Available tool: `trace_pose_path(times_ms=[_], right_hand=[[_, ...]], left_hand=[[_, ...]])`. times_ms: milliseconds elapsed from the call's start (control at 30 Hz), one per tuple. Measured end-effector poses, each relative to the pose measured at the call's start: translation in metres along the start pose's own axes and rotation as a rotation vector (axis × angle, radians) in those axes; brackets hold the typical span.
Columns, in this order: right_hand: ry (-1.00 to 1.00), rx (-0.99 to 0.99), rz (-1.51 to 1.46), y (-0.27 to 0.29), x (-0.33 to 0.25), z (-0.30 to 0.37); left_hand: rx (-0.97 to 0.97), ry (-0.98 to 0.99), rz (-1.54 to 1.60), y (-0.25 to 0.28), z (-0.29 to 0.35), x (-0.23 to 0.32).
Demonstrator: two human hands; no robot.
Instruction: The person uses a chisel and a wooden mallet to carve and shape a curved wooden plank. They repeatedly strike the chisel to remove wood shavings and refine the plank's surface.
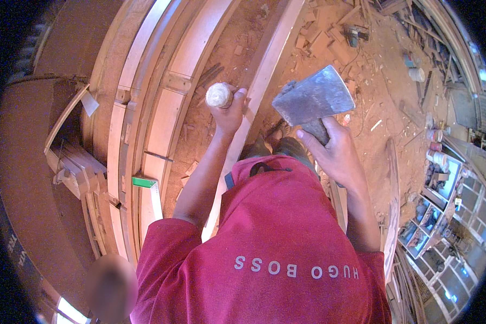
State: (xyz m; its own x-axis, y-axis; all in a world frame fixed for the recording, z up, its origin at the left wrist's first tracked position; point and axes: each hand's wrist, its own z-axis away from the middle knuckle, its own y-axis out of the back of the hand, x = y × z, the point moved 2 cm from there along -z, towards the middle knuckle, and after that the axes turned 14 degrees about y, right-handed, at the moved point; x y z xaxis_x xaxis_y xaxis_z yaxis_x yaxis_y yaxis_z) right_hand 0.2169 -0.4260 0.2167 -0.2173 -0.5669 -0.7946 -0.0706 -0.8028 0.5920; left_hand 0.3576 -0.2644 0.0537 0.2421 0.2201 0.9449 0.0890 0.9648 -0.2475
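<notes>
My left hand (229,113) is wrapped round a stout wooden piece (220,95), whose round, pale, battered end faces up. Its lower part is hidden, so I cannot tell whether it is a tool's handle. A long pale timber (264,70) runs beside and below this hand. In my right hand (337,154) is a hatchet (314,97), gripped by its short dark handle just below the head. The hatchet's broad grey metal blade is raised, its bright edge turned to the right. Between the hatchet and the wooden piece there is a gap.
Long wooden frame pieces (164,116) stand at the left, one with a green-edged board (144,182). Wood offcuts (329,46) and shavings litter the brown floor. Cans (436,146) and a compartmented tray (429,218) are at the right. A blurred shape (110,289) shows at lower left.
</notes>
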Motion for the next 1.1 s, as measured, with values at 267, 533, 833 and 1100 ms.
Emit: trace_pose_path(times_ms=[267, 533, 833, 1100], right_hand=[[0.137, 0.074, -0.031, -0.007, 0.0, -0.001], [0.203, 0.016, 0.079, -0.006, -0.017, -0.008], [0.505, -0.19, 0.375, -0.015, -0.058, -0.039], [0.605, -0.021, 0.224, -0.008, -0.061, -0.041]], left_hand=[[-0.007, -0.014, -0.018, 0.006, -0.003, -0.008], [-0.022, -0.14, -0.085, 0.001, 0.006, -0.007], [-0.076, -0.317, -0.286, 0.025, -0.007, -0.094], [0.008, -0.359, -0.218, 0.024, -0.02, -0.057]])
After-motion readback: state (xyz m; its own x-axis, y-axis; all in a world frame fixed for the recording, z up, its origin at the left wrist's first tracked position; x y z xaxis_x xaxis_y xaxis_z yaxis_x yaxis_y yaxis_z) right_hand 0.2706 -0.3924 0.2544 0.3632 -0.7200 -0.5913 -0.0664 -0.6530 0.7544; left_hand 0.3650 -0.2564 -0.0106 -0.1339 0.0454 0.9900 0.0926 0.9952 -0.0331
